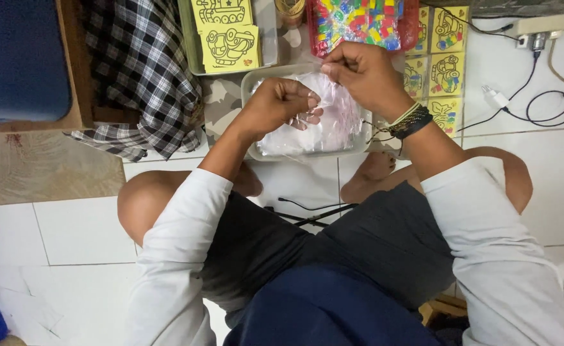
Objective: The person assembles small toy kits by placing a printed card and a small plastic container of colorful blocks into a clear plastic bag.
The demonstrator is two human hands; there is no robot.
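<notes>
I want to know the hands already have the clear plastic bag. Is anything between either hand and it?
Nothing visible. The left hand and right hand both pinch the clear plastic bag directly, over the clear tray.

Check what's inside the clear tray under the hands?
The clear tray holds a heap of thin clear plastic bags. The left hand presses on the heap; the right hand pinches one bag. Anything beneath the heap is covered.
</notes>
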